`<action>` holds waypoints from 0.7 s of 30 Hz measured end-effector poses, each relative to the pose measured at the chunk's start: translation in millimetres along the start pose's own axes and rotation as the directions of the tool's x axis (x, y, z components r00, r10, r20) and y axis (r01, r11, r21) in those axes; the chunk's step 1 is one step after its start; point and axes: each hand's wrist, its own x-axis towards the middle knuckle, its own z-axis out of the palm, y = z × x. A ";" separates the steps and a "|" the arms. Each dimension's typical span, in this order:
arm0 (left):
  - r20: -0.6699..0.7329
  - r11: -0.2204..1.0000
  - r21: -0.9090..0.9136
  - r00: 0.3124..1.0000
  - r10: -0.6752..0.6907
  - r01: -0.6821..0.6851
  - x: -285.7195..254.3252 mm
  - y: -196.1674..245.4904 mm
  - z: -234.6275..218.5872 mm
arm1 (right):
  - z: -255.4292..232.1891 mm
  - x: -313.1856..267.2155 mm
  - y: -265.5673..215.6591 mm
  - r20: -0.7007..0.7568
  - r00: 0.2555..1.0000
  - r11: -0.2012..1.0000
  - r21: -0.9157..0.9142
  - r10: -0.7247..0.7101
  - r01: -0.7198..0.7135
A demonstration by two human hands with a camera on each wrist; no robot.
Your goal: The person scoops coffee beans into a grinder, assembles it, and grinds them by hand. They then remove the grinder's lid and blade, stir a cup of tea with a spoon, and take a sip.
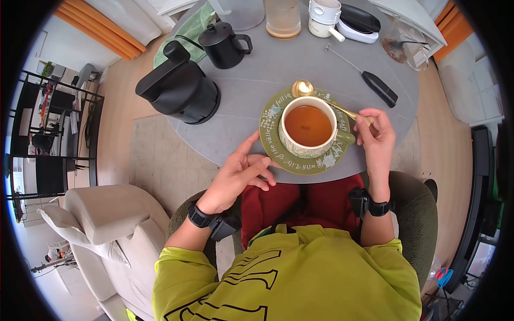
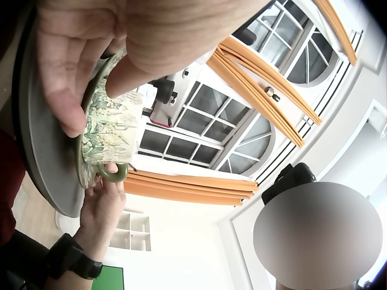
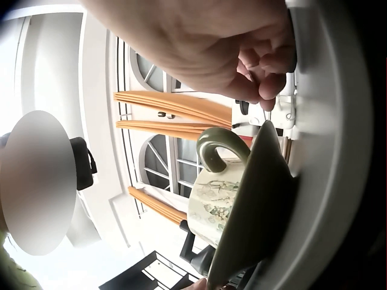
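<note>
A floral cup (image 1: 308, 128) of amber liquid stands on a green lettered saucer (image 1: 278, 152) near the table's front edge. Across the saucer's back and right lies a gold spoon (image 1: 302, 88), bowl at the back; the right hand (image 1: 377, 136) pinches its handle end. At the saucer's left front, the left hand (image 1: 235, 174) has its fingers spread and loosely bent by the rim. The left wrist view shows that hand (image 2: 91, 54) close beside the cup (image 2: 112, 130). In the right wrist view the right hand (image 3: 211, 48) is above the saucer's edge (image 3: 254, 199).
A black kettle (image 1: 184, 91) and a black pot (image 1: 220, 48) stand at the left on the grey table (image 1: 241, 96). A black frother (image 1: 380, 88) lies to the right. Along the back are a glass container (image 1: 282, 18), a white cup (image 1: 323, 18) and a glass vessel (image 1: 396, 48).
</note>
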 end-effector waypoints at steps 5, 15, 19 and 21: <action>-0.003 1.000 0.003 1.000 0.002 -0.002 0.2 -0.1 0.2 | 2.7 -2.7 1.5 -0.047 0.997 0.988 -0.145 -0.065 0.057; -0.005 1.000 0.008 1.000 0.000 0.000 0.1 0.3 1.6 | -16.4 -25.9 -38.5 0.243 0.968 0.996 -0.071 0.062 -0.046; -0.009 1.000 0.005 1.000 -0.003 0.003 -0.6 -0.6 1.8 | -6.4 -24.6 -31.7 0.357 0.932 0.993 -0.115 0.053 -0.012; -0.006 1.000 -0.001 1.000 -0.004 0.004 -0.5 -0.4 1.7 | -3.0 -22.2 -31.5 0.370 0.928 0.989 -0.146 0.037 0.018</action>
